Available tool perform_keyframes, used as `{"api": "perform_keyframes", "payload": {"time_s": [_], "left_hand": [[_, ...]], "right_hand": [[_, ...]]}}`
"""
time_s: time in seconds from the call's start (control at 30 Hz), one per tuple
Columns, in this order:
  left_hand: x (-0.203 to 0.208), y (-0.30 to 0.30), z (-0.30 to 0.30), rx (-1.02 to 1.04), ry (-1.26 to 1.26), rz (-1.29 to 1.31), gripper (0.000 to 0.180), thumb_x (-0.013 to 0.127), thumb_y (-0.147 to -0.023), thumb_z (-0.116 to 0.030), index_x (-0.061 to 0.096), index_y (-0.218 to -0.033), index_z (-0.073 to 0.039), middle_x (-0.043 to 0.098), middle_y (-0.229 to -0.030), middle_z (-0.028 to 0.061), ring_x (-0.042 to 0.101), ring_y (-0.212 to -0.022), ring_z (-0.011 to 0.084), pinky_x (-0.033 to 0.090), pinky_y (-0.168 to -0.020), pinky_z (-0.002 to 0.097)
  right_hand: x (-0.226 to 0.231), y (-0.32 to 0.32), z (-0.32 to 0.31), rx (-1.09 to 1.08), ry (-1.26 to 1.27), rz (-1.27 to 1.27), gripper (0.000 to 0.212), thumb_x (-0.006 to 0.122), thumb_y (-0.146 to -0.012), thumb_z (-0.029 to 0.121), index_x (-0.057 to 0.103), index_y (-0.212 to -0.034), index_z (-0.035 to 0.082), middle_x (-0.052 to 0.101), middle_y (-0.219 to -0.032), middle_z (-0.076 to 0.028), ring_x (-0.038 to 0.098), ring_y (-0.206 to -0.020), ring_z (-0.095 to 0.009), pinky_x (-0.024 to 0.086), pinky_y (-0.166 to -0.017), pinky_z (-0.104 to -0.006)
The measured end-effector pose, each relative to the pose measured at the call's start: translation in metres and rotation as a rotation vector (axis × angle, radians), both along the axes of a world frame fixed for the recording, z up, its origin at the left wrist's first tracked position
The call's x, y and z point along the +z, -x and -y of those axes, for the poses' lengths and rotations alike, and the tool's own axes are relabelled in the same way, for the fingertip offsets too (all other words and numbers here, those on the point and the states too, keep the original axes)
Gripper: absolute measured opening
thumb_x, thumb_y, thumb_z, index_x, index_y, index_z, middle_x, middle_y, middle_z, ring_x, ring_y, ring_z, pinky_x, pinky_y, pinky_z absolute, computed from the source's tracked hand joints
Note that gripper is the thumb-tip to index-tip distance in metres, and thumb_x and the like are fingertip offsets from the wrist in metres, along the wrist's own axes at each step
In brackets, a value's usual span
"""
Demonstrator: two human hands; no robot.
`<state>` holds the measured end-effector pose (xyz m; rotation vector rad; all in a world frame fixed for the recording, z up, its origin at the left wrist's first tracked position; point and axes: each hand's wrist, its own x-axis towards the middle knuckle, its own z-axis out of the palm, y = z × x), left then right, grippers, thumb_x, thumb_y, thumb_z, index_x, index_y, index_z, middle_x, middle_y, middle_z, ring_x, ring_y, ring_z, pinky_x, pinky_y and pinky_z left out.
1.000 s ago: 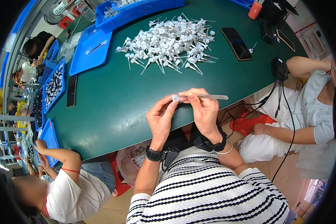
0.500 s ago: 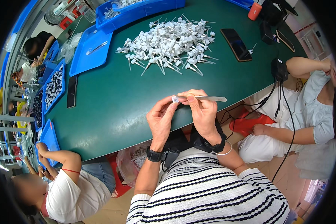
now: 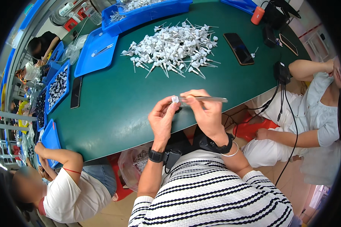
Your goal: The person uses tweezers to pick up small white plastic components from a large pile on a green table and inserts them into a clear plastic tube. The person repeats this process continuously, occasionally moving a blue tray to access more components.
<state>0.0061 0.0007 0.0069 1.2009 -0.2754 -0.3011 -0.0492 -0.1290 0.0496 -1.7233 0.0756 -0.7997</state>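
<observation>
Pinched between the thumb and fingers of my left hand [image 3: 161, 120] is a small white plastic part [image 3: 174, 99], held above the table's near edge. My right hand [image 3: 204, 113] grips a pair of metal tweezers [image 3: 212, 99], lying nearly level, with the blunt end pointing right. The tips reach toward the white part; whether they touch it is too small to tell. Beyond both hands, a heap of white parts with thin pale stems [image 3: 174, 47] covers the far middle of the green table [image 3: 113, 113].
A blue tray [image 3: 85, 62] with tweezers lies at the far left, beside a full blue bin [image 3: 147, 15]. Phones rest at left [image 3: 76, 92] and far right [image 3: 238, 49]. Black cables [image 3: 283, 89] hang over the right edge. Seated people flank me, one left [image 3: 75, 185], one right [image 3: 303, 121].
The right hand and tweezers have shifted slightly left, and the white part now shows more clearly above my left fingertips. My head view has moved a little.
</observation>
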Motion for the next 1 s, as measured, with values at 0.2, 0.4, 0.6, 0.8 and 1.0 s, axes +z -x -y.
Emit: {"api": "perform_keyframes", "payload": {"time_s": [0.2,0.4,0.6,0.8,1.0], "left_hand": [[0.009,-0.003,-0.004,-0.026,0.019,-0.107,0.020,0.060,-0.090,-0.006,0.063,-0.107,0.004,0.066,-0.105,0.0138,0.066,-0.091,0.0188,0.054,-0.081,0.0277],[0.016,0.003,-0.009,-0.052,0.120,-0.202,0.013,0.061,-0.088,-0.006,0.065,-0.098,0.002,0.065,-0.103,0.0122,0.065,-0.086,0.0164,0.054,-0.078,0.0263],[0.018,0.012,-0.017,-0.035,0.121,-0.183,0.009,0.060,-0.088,-0.005,0.065,-0.092,0.002,0.064,-0.096,0.0104,0.064,-0.081,0.0143,0.055,-0.075,0.0245],[0.026,0.027,-0.035,-0.016,0.082,-0.129,0.015,0.065,-0.088,-0.010,0.066,-0.099,0.001,0.066,-0.102,0.0101,0.065,-0.084,0.0146,0.054,-0.074,0.0251],[0.051,0.051,-0.036,0.023,0.095,-0.145,0.028,0.065,-0.090,-0.015,0.064,-0.112,0.001,0.067,-0.108,0.0124,0.066,-0.095,0.0174,0.054,-0.076,0.0238]], "right_hand": [[-0.013,0.016,0.006,-0.051,-0.116,0.004,0.018,0.061,-0.092,0.010,0.065,-0.090,-0.008,0.069,-0.088,-0.011,0.070,-0.075,-0.018,0.052,-0.063,-0.0251],[-0.023,0.027,0.003,-0.027,-0.161,-0.017,0.021,0.060,-0.094,0.013,0.064,-0.091,-0.007,0.069,-0.086,-0.010,0.070,-0.075,-0.018,0.053,-0.064,-0.0254],[-0.023,0.035,-0.001,-0.017,-0.136,-0.036,0.023,0.059,-0.094,0.015,0.064,-0.092,-0.007,0.069,-0.086,-0.010,0.070,-0.074,-0.018,0.053,-0.065,-0.0256],[-0.010,0.043,-0.014,0.081,-0.269,0.046,0.018,0.058,-0.094,0.013,0.063,-0.099,-0.004,0.069,-0.091,-0.011,0.069,-0.081,-0.018,0.054,-0.071,-0.0264],[0.005,0.046,-0.034,0.145,-0.066,0.265,0.014,0.058,-0.094,0.010,0.063,-0.102,0.000,0.070,-0.098,-0.013,0.068,-0.090,-0.020,0.053,-0.079,-0.0276]]}}
